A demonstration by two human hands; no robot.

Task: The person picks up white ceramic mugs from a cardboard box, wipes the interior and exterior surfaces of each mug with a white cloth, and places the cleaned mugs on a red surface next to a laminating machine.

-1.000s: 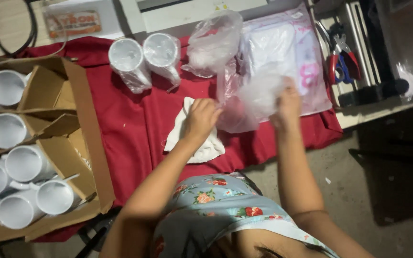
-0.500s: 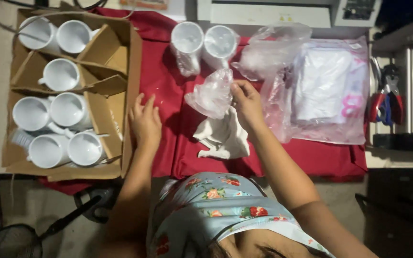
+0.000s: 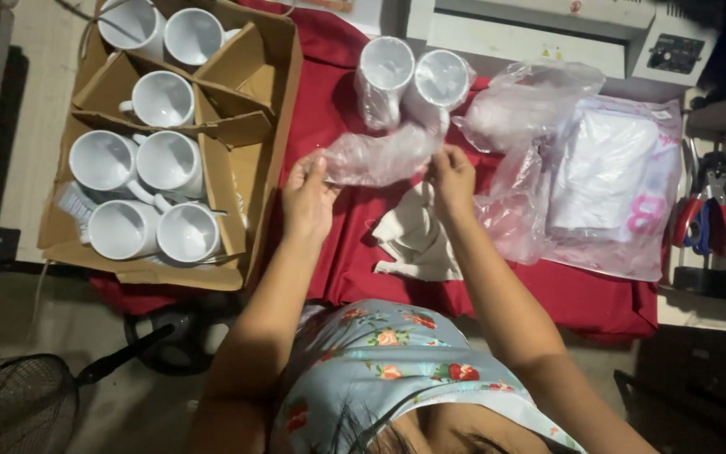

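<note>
Both hands are up over the red cloth [image 3: 346, 261] in the middle of the frame, stretching a clear plastic bag [image 3: 380, 157] between them. The left hand [image 3: 307, 200] pinches the bag's left end, the right hand [image 3: 451, 178] pinches the right end, so the hands are apart, each closed on the film. What the bag contains, if anything, I can't make out; it's crinkled and see-through.

Just above it, two white mugs [image 3: 413, 80] lie in plastic wrap, their handles hard to read. Below the bag a crumpled white cloth [image 3: 413, 240] is partly covered by the right forearm. To the right, a heap of clear bags [image 3: 598, 176] hides its contents apart from something white. The cardboard box [image 3: 258, 126] of white mugs at upper left is cut off by the top edge. Red-handled pliers [image 3: 699, 220] sit at the far right.

Half a second ago the left hand lay flat on the cloth by the box and only the right held the bag; now both grip it.
</note>
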